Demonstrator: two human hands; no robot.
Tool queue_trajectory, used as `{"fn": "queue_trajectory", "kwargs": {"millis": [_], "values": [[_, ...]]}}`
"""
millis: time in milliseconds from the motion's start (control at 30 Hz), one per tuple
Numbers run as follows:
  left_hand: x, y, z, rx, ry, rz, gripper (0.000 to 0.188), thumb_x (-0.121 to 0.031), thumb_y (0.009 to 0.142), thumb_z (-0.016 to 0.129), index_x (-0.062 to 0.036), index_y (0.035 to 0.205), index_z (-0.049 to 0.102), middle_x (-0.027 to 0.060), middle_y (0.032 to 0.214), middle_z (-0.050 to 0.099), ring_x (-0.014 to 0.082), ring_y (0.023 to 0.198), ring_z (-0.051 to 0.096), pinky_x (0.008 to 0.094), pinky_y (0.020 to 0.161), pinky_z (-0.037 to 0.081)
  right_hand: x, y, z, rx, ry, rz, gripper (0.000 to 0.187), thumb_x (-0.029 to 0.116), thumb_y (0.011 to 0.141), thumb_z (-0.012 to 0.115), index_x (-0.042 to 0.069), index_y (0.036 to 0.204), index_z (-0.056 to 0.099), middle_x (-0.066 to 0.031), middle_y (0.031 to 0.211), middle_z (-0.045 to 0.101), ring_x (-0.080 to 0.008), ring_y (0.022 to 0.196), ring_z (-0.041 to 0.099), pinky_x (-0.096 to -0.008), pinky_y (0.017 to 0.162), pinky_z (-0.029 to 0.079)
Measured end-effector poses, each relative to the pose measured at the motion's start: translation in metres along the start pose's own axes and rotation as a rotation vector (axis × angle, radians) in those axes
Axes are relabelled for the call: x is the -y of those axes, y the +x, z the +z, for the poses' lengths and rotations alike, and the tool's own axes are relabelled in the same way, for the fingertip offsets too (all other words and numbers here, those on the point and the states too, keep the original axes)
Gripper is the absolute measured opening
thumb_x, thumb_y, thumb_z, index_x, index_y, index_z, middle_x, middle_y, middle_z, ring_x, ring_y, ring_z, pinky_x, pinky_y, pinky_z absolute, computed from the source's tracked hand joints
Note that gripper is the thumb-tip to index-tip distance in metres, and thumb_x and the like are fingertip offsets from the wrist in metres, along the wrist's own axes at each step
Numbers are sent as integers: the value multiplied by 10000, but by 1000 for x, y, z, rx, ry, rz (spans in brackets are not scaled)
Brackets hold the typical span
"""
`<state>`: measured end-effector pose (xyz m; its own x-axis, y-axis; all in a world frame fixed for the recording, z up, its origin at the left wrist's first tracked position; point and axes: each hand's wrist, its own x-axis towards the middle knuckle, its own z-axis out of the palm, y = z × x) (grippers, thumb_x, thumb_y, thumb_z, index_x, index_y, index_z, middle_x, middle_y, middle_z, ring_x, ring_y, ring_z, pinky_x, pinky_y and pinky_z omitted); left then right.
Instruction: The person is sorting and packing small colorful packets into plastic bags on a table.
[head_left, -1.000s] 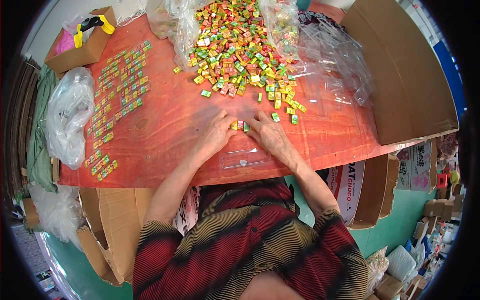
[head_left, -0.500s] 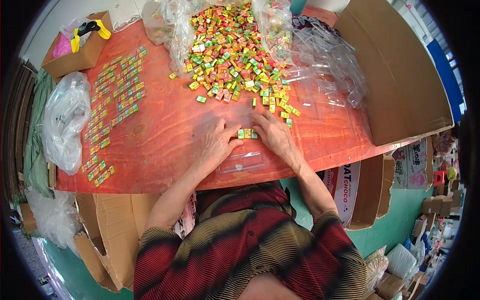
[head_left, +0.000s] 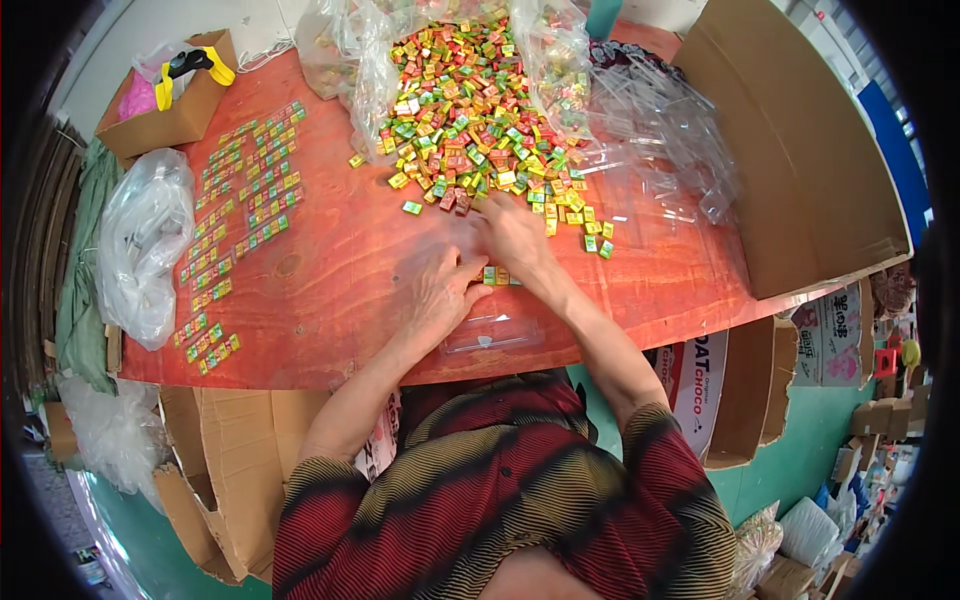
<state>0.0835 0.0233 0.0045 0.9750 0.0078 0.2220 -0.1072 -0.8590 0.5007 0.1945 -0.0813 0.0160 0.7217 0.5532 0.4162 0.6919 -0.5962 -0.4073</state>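
Note:
On the red wooden table, my left hand point(head_left: 438, 292) is curled at the left end of a short row of small coloured boxes point(head_left: 497, 275). Its thumb and forefinger press against the row, and the boxes under the fingers are partly hidden. My right hand point(head_left: 517, 242) reaches over the row to the near edge of a big heap of small red, yellow and green boxes point(head_left: 465, 120). Its fingertips are blurred among the boxes, so what they hold is not clear. A clear plastic case point(head_left: 490, 334) lies flat nearer to me, below the row.
Rows of similar boxes point(head_left: 268, 188) lie at the left, beside a bundled clear bag point(head_left: 147, 245). Clear plastic cases point(head_left: 660, 130) pile up right of the heap, by a tall cardboard box point(head_left: 800, 150). Another carton point(head_left: 165, 110) stands far left. The table edge point(head_left: 300, 387) is near my body.
My right hand has moved from the right end of the row up and left to the heap's near edge. My left hand stays at the row. The view has shifted slightly.

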Motion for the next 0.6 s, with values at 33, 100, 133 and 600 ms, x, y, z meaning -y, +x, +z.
{"fn": "queue_trajectory", "kwargs": {"millis": [33,100,133,600], "values": [[-1,1,0,3,3,3,377,-272,701,670,-138,1047,606,101,913,467,282,856,503,408,709,420,3,7,9,19,-34,-16,138,137,755,566,47,858,580,-149,848,573,-307,735,599,-380,596,487],[-2,1,-1,21,29,-11,328,-273,725,655,-149,1027,622,93,918,469,278,848,524,393,675,431,9,18,15,44,-67,-29,114,107,755,535,21,827,560,-166,806,555,-315,710,594,-385,568,486],[-2,3,-2,25,26,-10,328,-273,725,655,-149,1027,622,93,918,469,278,848,524,393,675,431,3,22,24,85,-136,-23,119,113,754,540,12,815,559,-176,812,552,-319,707,595,-385,566,486],[5,-1,3,-38,-35,-6,328,-268,717,663,-134,1015,630,93,925,470,278,857,524,398,694,422,-29,-74,-48,147,-183,90,190,125,811,550,102,999,572,-117,839,563,-305,732,591,-370,561,477]]}}
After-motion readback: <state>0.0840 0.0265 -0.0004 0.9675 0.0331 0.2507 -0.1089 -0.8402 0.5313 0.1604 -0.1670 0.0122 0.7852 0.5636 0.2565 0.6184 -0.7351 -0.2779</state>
